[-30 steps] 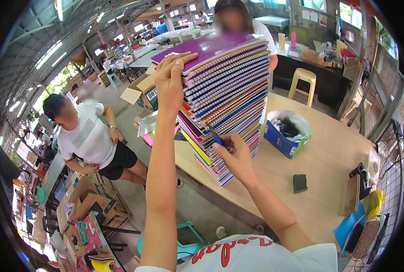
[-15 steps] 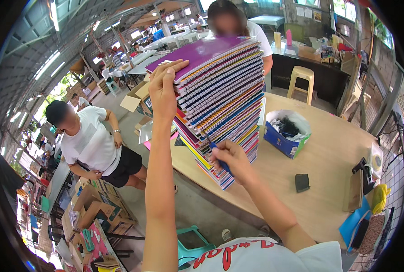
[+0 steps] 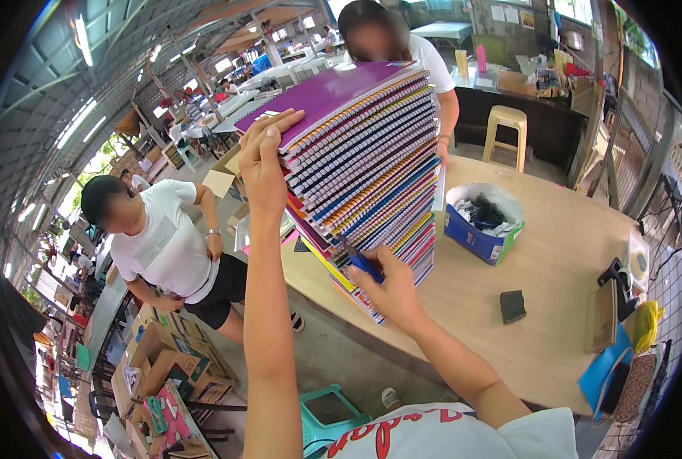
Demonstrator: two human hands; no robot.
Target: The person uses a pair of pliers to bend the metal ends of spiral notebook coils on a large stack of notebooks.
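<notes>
A tall notebook stack (image 3: 368,180) stands on the table (image 3: 555,268) near its edge. The left hand (image 3: 263,153) rests fingers together on the purple top cover; the right hand (image 3: 387,287) pinches a blue pen (image 3: 362,262) against the spines. A blue box (image 3: 479,229) sits just beside the stack, a stool (image 3: 505,130) beyond.

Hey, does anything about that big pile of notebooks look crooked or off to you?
Yes. The stack of spiral notebooks leans and is staggered, its lower books jutting past the table edge. The left hand steadies the top; the right hand, holding a blue pen, presses the bottom.
</notes>
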